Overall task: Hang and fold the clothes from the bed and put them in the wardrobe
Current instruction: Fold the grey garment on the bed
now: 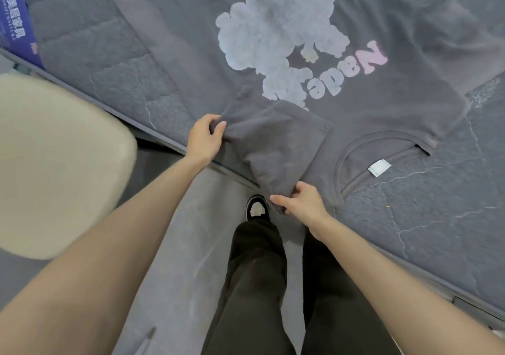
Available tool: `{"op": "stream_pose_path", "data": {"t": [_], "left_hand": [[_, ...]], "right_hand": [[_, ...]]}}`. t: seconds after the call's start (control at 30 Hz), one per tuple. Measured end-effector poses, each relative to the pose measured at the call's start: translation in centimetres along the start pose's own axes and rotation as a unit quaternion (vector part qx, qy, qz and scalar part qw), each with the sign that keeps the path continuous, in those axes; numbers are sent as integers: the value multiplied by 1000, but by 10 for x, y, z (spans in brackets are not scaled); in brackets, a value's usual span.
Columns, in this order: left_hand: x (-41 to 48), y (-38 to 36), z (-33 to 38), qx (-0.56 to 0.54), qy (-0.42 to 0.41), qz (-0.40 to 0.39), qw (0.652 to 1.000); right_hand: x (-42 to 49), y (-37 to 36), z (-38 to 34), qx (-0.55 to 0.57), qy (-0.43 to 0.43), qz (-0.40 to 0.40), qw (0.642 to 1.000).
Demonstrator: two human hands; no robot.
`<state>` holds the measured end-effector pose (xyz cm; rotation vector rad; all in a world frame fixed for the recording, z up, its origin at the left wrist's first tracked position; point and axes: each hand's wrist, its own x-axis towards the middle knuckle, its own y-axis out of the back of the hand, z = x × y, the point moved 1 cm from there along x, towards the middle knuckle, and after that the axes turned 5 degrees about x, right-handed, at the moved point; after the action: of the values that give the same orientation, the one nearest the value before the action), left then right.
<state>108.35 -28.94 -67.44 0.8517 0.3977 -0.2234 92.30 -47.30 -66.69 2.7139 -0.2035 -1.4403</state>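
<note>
The grey T-shirt point(196, 26) lies print-up on the bed point(95, 54). Its collar point(352, 147) is at lower right and its length runs to the top edge, which cuts off the hem. The left hand point(206, 138) and right hand point(303, 201) both pinch the folded-in sleeve point(273, 141), which hides part of the print.

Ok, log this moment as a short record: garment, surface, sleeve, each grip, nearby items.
garment: dark grey T-shirt with pale cloud print, print side up
surface: grey quilted mattress
sleeve: short sleeve turned inward over the shirt's body
left grip: pinches the sleeve's far corner
right grip: pinches the sleeve's near end
collar: small white label showing at the neckline
nearby: blue printed box, beige rounded seat
</note>
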Motion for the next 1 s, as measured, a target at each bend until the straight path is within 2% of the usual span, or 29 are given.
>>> {"op": "stream_pose_path", "data": {"t": [0.13,0.27,0.37,0.47,0.57,0.63,0.7,0.77,0.9,1.0], "left_hand": [[2,12,-21,77,18,21,997],[6,13,-19,71,67,36,995],[1,14,-3,123,43,100,986],[-9,11,16,194,-75,111,972],[-14,-1,33,233,-195,28,952],[-18,-15,36,277,-242,-40,929],[-24,-30,27,323,-244,-100,909],[-29,-39,14,352,-209,-139,902],[-37,-44,-1,414,-186,-144,880],[-38,-45,12,422,-170,-132,881]], "right_hand": [[4,7,10,-28,-65,-14,997],[6,-1,12,-136,-42,9,990],[7,-5,7,-190,-35,10,981],[4,-1,-5,-128,-37,33,991],[5,12,-20,-25,-33,135,990],[10,21,-29,88,-40,166,981],[17,29,-37,180,-39,178,967],[25,36,-43,195,-30,187,962],[35,44,-40,168,-32,195,966],[36,56,-33,186,-12,207,960]]}}
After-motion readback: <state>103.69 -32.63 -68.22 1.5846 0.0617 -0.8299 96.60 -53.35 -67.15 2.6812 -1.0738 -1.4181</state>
